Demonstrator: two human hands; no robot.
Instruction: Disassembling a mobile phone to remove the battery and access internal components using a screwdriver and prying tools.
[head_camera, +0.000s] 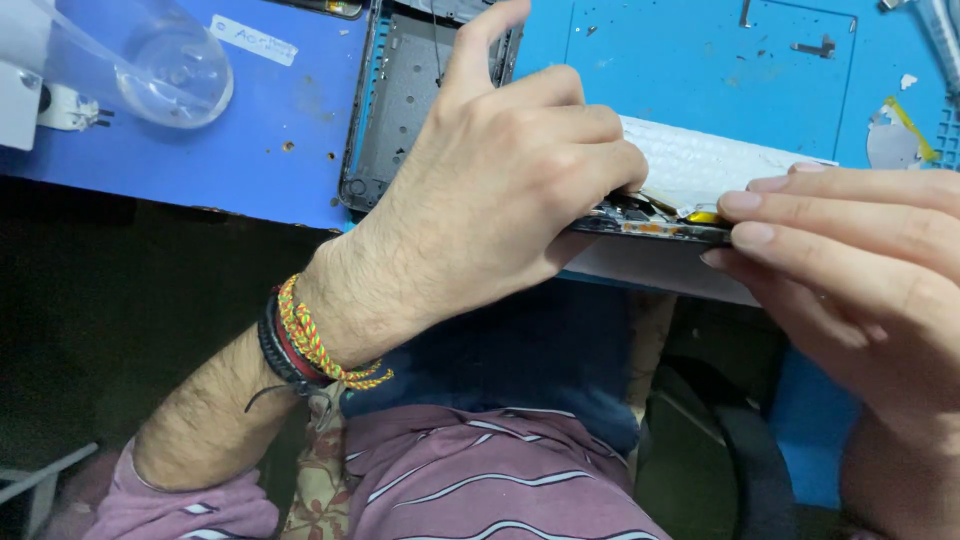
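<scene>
We see the opened device (655, 225) lying left–right between both hands. Left hand (500, 190) pinches its left end; right hand (850, 260) fingertips close on its right edge — equally near.

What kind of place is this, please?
Probably an electronics repair bench: a blue work mat with loose screws, a dark device back cover, and an opened device held between the left hand and right hand.

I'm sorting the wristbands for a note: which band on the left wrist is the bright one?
The braided yellow-and-red band, the one nearest the left hand; the bands behind it are black and dark red.
</scene>
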